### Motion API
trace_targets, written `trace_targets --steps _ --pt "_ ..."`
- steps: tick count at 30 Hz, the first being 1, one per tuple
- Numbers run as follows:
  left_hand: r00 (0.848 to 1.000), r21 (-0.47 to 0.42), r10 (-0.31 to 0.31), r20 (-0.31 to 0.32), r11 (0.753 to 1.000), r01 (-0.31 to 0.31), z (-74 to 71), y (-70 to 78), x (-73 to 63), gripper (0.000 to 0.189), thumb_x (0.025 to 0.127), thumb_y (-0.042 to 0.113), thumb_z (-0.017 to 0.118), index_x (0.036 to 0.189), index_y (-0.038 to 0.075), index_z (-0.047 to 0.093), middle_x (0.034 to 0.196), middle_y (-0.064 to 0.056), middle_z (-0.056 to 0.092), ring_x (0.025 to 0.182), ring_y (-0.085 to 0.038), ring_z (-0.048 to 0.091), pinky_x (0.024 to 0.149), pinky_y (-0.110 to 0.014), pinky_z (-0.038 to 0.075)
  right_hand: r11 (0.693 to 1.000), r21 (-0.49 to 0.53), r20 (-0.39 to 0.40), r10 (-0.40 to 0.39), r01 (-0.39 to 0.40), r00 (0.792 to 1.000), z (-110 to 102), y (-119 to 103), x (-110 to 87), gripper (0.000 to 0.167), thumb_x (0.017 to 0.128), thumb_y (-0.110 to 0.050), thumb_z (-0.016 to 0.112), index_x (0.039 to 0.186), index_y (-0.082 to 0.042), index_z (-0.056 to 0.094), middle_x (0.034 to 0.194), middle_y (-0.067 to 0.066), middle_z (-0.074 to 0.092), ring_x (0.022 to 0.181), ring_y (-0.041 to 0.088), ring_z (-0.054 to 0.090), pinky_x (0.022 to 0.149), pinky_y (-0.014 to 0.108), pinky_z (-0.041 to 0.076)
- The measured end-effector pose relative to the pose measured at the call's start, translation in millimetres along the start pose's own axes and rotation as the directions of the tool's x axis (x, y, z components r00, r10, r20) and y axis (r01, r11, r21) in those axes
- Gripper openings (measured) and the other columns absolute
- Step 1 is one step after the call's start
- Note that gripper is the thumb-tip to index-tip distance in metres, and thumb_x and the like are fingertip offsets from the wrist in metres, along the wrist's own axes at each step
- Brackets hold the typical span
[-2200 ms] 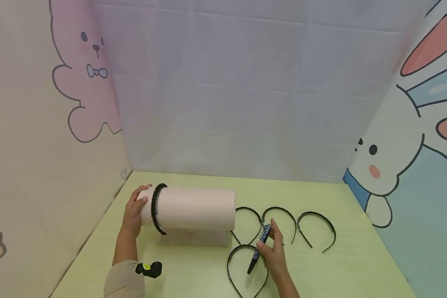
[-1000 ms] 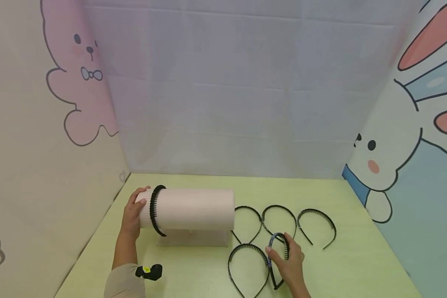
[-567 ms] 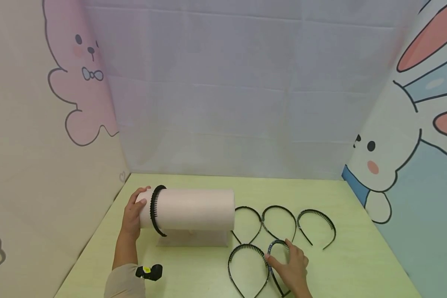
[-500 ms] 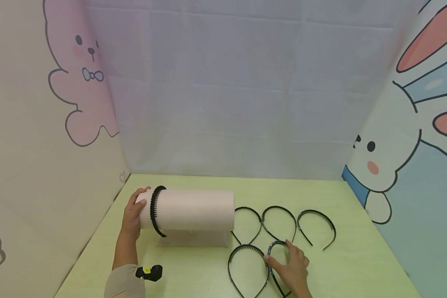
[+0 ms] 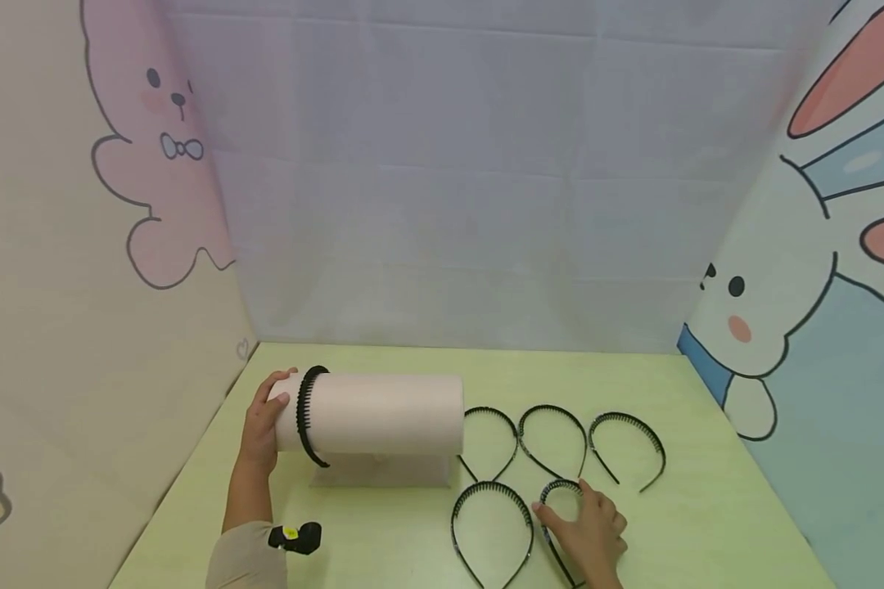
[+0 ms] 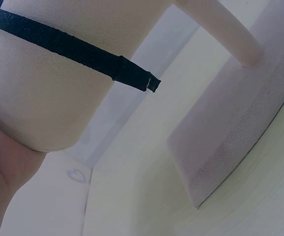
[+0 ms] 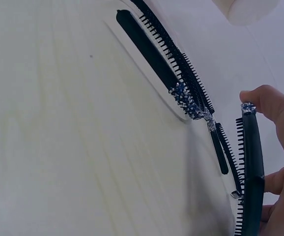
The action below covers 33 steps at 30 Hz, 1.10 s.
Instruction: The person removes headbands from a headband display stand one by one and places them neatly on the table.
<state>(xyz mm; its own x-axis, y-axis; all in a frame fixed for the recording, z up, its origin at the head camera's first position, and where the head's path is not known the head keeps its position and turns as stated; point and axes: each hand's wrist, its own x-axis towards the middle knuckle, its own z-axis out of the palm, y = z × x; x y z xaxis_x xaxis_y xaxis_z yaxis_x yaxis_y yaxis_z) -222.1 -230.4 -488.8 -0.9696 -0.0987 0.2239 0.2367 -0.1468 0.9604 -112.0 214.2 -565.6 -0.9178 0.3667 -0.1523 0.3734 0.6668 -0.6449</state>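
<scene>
My left hand grips the left end of a pale pink cylinder, which sits on a low stand. Round the cylinder near that hand is a black toothed headband; its tip hangs free below the cylinder in the left wrist view. Low on the right, my right hand pinches another black toothed headband between thumb and fingers, close over the table. Blue sparkly trim shows on this headband in the right wrist view.
Left of the held headband lies another headband on the pale green table. Behind it, three more headbands form a row, the rightmost headband standing apart. A fabric wall closes the back.
The right hand has carried its headband rightward and down toward the table, turning it from edge-on to nearly flat. My left hand and the cylinder have stayed in place.
</scene>
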Motion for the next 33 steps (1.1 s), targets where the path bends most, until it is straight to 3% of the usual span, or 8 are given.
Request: trace_targets --steps 15,21,28,33 --pt "1.000 -0.016 0.015 0.000 1.000 -0.015 -8.5 -14.6 5.5 0.029 0.097 0.009 0.040 0.126 0.002 0.041 0.134 -0.006 0.043 0.115 -0.020 0.041 0.084 -0.027 0.040 0.986 -0.062 -0.053 0.153 -0.156 0.987 2.1 2.8 9.2 0.112 0.063 -0.071 0.066 0.135 0.008 0.031 0.125 0.036 0.023 0.113 0.054 0.015 0.081 0.070 0.019" --pt "1.000 -0.025 0.025 0.000 0.999 -0.025 -7.6 -15.5 6.5 0.030 0.097 0.007 0.040 0.126 -0.001 0.038 0.133 -0.005 0.044 0.116 -0.020 0.041 0.086 -0.026 0.039 0.986 -0.081 -0.076 0.138 -0.144 0.987 5.1 4.5 11.8 0.116 0.059 -0.073 0.067 0.134 0.008 0.031 0.124 0.035 0.023 0.112 0.054 0.015 0.080 0.070 0.019" --pt "1.000 -0.020 0.020 -0.010 1.000 -0.020 -7.2 -15.3 6.4 0.030 0.097 0.005 0.039 0.126 -0.001 0.038 0.134 -0.008 0.043 0.115 -0.019 0.042 0.085 -0.026 0.039 0.992 -0.090 -0.071 0.083 -0.089 0.994 4.0 4.9 12.2 0.113 0.061 -0.069 0.070 0.134 0.008 0.031 0.126 0.035 0.023 0.112 0.053 0.015 0.081 0.069 0.020" --pt "1.000 -0.032 0.024 -0.007 0.999 -0.024 -7.1 -14.1 5.2 0.030 0.097 0.007 0.040 0.126 0.000 0.039 0.132 -0.005 0.045 0.115 -0.020 0.042 0.085 -0.027 0.039 0.992 -0.086 -0.059 0.091 -0.095 0.994 1.4 2.2 12.5 0.109 0.062 -0.065 0.072 0.133 0.008 0.032 0.126 0.036 0.023 0.113 0.054 0.015 0.081 0.069 0.019"
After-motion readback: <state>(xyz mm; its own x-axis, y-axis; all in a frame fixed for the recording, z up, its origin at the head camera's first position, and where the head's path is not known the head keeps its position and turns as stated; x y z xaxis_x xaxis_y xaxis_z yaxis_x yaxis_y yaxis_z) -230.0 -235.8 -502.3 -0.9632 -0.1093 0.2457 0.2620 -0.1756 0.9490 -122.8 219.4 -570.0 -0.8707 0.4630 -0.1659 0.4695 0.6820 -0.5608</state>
